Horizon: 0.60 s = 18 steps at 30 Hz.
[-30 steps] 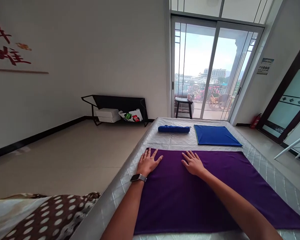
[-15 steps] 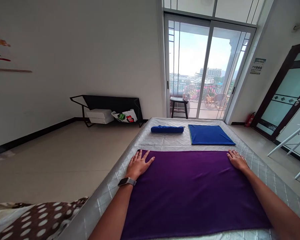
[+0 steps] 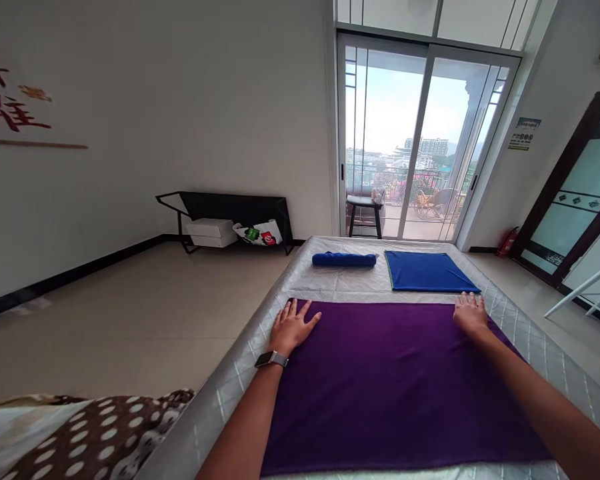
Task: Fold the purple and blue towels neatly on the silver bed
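1 left hand (image 3: 291,328): fingers spread, palm down on purple cloth (image 3: 385,373), far-left corner | 1 right hand (image 3: 471,313): at its far-right corner, thumb hidden, cannot tell if pinching | 1 purple cloth: on 1 mattress (image 3: 333,285) | beyond it: 1 blue roll (image 3: 344,259), 1 blue cloth (image 3: 427,270)

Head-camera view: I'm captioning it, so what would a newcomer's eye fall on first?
Probably the large purple rectangular cloth, spread on the near part of the silvery quilted mattress, with the bare left hand and bare right hand at its far corners. Beyond it lie a rolled blue cloth on the left and a flat blue cloth on the right. Behind the mattress stand bright, pale-framed sliding glass doors.
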Each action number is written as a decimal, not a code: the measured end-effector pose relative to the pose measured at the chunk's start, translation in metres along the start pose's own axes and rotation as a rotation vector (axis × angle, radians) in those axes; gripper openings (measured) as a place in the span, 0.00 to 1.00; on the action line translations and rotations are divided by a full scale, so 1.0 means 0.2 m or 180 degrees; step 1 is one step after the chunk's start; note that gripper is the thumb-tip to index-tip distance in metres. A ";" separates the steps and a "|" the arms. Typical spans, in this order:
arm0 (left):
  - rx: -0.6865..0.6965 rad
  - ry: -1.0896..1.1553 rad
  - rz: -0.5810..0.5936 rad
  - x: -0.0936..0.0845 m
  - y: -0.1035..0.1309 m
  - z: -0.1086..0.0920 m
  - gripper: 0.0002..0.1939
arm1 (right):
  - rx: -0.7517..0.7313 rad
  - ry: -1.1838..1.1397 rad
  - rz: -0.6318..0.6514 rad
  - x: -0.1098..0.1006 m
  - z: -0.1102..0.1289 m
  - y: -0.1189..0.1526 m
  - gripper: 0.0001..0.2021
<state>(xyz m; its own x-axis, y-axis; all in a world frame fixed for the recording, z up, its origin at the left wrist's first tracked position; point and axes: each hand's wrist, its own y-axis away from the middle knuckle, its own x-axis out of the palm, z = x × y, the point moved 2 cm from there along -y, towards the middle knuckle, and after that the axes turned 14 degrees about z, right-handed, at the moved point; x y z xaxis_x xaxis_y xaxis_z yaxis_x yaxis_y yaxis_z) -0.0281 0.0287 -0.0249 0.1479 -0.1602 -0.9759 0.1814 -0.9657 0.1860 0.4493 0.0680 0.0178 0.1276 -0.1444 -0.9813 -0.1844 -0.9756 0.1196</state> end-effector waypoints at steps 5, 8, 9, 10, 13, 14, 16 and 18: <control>0.0022 0.0058 -0.0109 0.01 -0.01 0.00 0.38 | -0.1486 -0.0354 0.0043 -0.08 0.68 0.21 0.27; 0.0034 0.0086 -0.0170 0.02 -0.02 0.01 0.38 | -0.2100 -0.0607 0.0298 -0.08 0.97 0.32 0.29; 0.0042 0.0083 -0.0185 0.03 -0.02 0.01 0.38 | -0.2195 -0.0650 0.0403 -0.07 1.02 0.35 0.30; 0.0052 0.0075 -0.0193 0.03 -0.02 0.01 0.38 | -0.2240 -0.0671 0.0508 -0.05 1.04 0.36 0.31; 0.0054 0.0054 -0.0199 0.04 -0.02 0.01 0.38 | -0.2115 -0.0665 0.0680 -0.01 0.96 0.33 0.31; 0.0045 0.0052 -0.0196 0.04 -0.02 0.01 0.38 | -0.2017 -0.0649 0.0678 0.01 0.90 0.31 0.31; 0.0017 0.0051 -0.0167 0.04 -0.02 0.01 0.38 | -0.1746 -0.0594 0.0650 0.04 0.71 0.26 0.31; 0.0006 0.0055 -0.0134 0.03 -0.02 0.01 0.38 | -0.1419 -0.0519 0.0641 0.07 0.48 0.20 0.31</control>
<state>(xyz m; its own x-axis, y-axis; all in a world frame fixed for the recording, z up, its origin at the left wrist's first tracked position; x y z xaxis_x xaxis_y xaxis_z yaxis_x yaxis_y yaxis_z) -0.0305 0.0318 -0.0329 0.1569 -0.1159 -0.9808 0.1861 -0.9718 0.1446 0.3496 0.0436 -0.0058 -0.0279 -0.3437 -0.9387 0.2482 -0.9120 0.3266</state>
